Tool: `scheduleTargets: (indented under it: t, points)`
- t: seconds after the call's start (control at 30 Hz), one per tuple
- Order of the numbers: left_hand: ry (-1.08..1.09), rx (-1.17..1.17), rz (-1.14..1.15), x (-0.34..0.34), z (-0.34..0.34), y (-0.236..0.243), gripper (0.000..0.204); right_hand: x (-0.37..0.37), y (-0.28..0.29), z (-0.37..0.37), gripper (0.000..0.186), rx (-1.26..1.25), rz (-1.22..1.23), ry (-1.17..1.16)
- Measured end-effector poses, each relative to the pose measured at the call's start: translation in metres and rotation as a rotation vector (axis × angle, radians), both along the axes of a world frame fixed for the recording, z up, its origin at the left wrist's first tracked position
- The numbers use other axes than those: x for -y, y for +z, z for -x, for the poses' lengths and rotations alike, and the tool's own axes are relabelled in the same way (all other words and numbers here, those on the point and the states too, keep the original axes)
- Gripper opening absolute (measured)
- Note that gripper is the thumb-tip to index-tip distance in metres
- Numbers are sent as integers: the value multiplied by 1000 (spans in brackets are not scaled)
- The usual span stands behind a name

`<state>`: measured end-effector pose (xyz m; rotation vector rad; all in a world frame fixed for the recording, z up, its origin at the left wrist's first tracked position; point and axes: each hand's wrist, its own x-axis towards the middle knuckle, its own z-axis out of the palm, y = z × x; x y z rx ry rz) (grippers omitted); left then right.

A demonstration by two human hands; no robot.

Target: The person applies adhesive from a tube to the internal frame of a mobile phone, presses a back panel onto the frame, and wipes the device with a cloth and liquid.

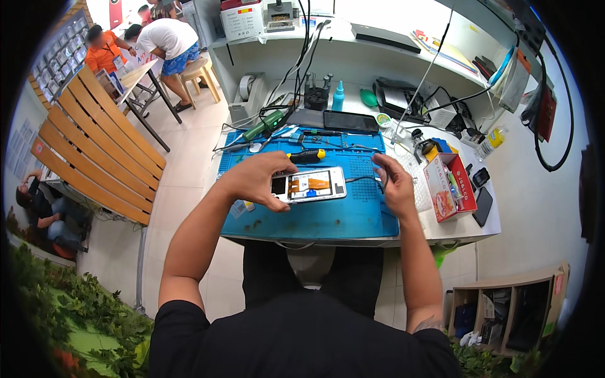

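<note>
My left hand [258, 181] grips one end of an opened phone [337, 184], thumb along the near edge and fingers at the far edge. The phone has a white frame, and an orange flex ribbon and a small blue part show inside it. From its right end a thin dark cable [360, 178] runs to my right hand [396, 184]. That hand's fingers are curled around the cable. Under both hands lies a blue work mat [302, 223]. Just beyond the phone is a yellow-and-black screwdriver [307, 156].
A green-handled tool [263, 126] and tangled cables lie at the back left. Behind the mat are a dark phone-like slab [350, 121] and a blue bottle [338, 97]. To the right stands a red box [452, 189] beside a dark phone [483, 208]. Other people are at the far left.
</note>
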<state>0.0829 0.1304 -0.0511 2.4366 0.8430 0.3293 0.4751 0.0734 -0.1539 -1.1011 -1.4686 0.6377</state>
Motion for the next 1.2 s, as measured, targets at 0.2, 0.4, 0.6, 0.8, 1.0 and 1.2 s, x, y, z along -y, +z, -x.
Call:
scheduleTargets:
  t: [0.2,0.4,0.6,0.8,1.0,1.2]
  points:
    - [-73,-132,-90,-4,-20,-41,86,-12,12,-56,66,795,-4,-31]
    - [-19,-177,-47,2,-19,-42,95,18,40,-23,52,647,-88,15]
    - [57,-146,37,7,-7,-33,111,44,37,19,26,764,-71,172]
    - [107,-111,40,9,18,-40,101,32,27,22,21,835,20,212]
    - [119,-17,31,17,20,-43,89,38,35,22,30,800,107,238]
    - [278,0,269,-8,20,-44,38,41,39,41,44,794,41,135]
